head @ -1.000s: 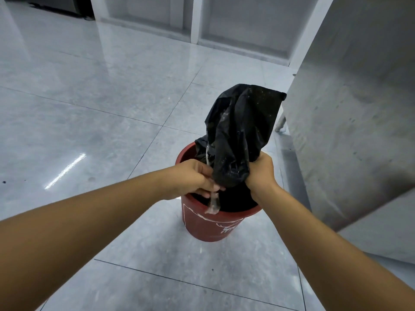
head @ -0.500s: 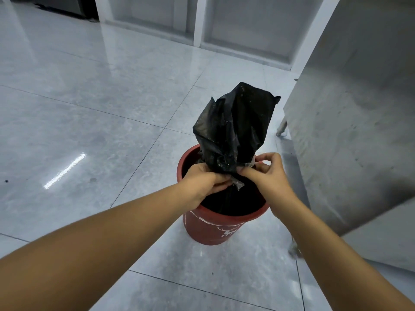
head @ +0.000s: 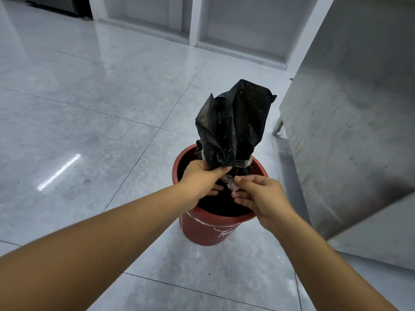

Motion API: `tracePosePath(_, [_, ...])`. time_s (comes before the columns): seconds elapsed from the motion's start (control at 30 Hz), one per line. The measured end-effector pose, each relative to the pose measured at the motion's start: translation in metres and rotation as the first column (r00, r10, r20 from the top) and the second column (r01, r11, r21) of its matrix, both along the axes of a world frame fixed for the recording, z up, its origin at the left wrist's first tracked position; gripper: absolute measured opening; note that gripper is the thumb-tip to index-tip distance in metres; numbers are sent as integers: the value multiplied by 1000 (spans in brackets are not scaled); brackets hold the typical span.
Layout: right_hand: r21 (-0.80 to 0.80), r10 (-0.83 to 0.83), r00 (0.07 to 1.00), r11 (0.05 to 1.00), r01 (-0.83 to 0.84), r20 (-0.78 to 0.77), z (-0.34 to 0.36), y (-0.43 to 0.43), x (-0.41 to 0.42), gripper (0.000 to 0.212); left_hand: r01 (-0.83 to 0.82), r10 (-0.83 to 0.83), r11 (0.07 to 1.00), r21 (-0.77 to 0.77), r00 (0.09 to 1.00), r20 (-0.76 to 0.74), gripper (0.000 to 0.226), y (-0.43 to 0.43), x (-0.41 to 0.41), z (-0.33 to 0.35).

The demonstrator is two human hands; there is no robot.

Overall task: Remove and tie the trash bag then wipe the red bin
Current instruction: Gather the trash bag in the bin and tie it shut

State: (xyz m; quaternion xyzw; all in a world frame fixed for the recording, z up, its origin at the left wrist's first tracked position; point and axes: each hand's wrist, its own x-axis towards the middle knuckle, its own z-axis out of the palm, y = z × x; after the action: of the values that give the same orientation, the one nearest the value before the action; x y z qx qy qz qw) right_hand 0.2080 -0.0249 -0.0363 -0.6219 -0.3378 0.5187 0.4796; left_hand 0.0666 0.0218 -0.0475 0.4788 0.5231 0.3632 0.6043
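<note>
There is a single view, taken from the person's head and aimed forward and steeply down along both outstretched forearms. It sits close above the red bin [head: 208, 230], which falls just below the middle of the frame. The wide lens bends the tiled floor [head: 94, 122] and tilts the steel cabinet [head: 350, 108] along the right edge.

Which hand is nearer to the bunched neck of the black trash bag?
Left. The left hand is gripping the bunched neck of the black trash bag; the right hand is just below it, pinching the clear strip hanging there.
</note>
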Motion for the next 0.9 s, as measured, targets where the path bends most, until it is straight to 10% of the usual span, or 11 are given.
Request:
tracePosePath(0.23, [116,37,954,990,-74,298,3,-6,20,12,-186,226,964,191,950,-217,27,24,-12,20])
tracePosePath(0.47, [-152,-17,999,988,10,-42,26,12,71,11,-212,216,969,127,976,-18,17,44,-43,32])
tracePosePath(0.67, [-174,176,978,972,-156,108,30,22,73,4,27,-23,993,114,999,-29,12,41,-45,31])
tracePosePath(0.9, [-261,-116,969,964,56,-219,23,27,66,9,-87,87,996,6,995,49,25,39,-34,21])
